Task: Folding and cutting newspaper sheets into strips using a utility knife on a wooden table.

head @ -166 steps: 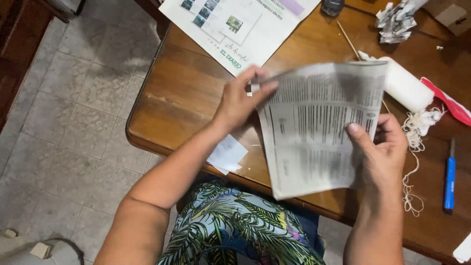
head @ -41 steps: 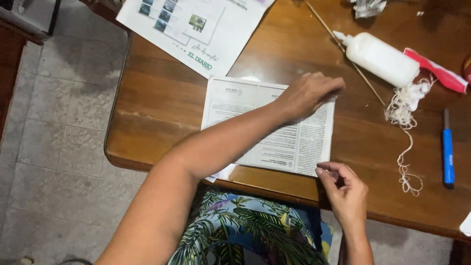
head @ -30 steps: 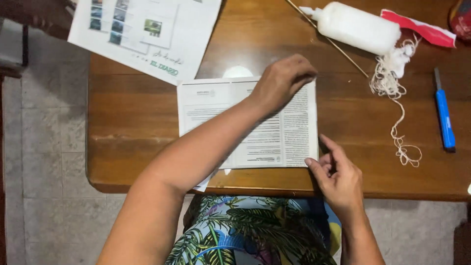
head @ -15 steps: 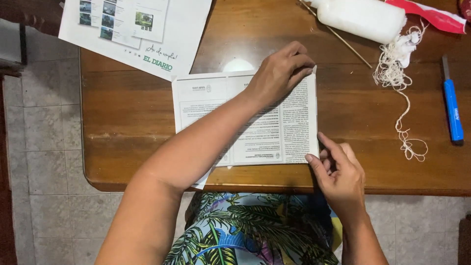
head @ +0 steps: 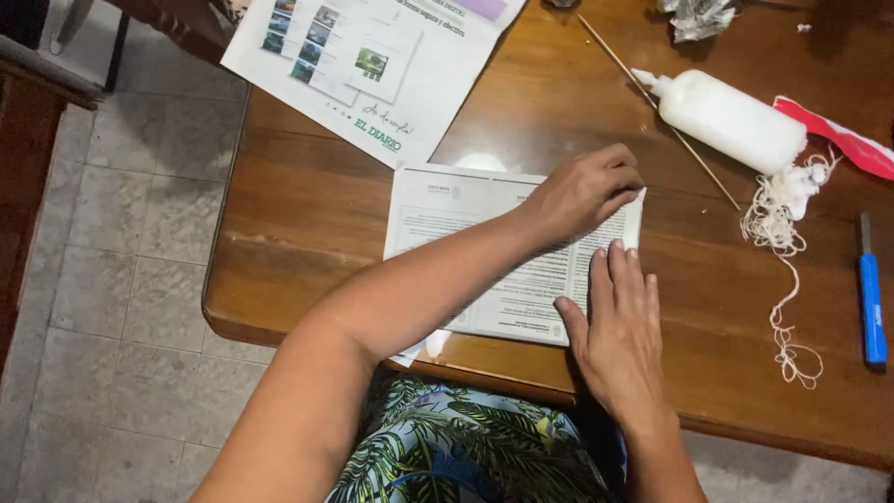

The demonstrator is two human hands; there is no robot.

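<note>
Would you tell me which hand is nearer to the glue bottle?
Left. The left hand lies just below-left of the glue bottle; the right hand rests lower, near the table edge.

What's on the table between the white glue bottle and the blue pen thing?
In the head view, a tangle of white string lies between the glue bottle and the blue tool, trailing down toward the table edge.

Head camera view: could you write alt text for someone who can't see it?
Both hands, left hand and right hand, press flat on a folded newspaper sheet on a wooden table, with a white glue bottle beyond.
</note>
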